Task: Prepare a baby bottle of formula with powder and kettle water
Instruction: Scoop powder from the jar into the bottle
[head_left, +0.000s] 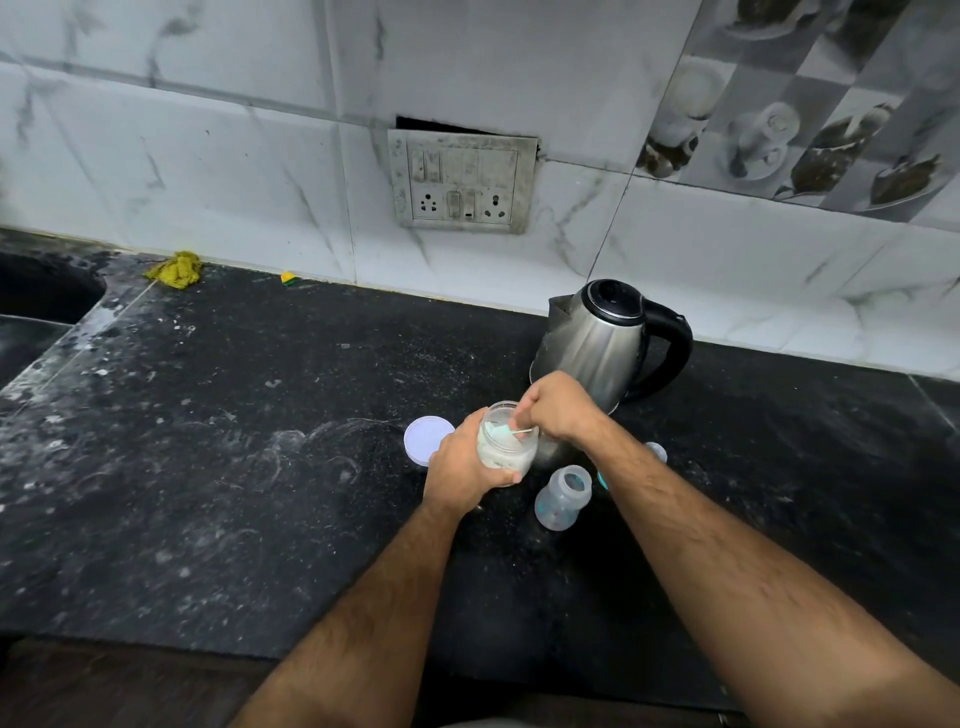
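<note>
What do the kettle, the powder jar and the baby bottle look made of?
Kettle: brushed metal body, likely stainless steel by its dull sheen, with glossy black plastic handle and lid. Powder jar: clear, powder showing through; glass or plastic, cannot tell. Baby bottle: cloudy translucent, probably plastic.

Single head-worn wide-angle view, looking forward and down, close above the dark countertop (234, 467), facing the tiled wall (208, 156)

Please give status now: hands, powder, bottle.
Left hand holds jar. Right hand scoops powder with spoon. Bottle open, empty. Nothing blocking.
</note>
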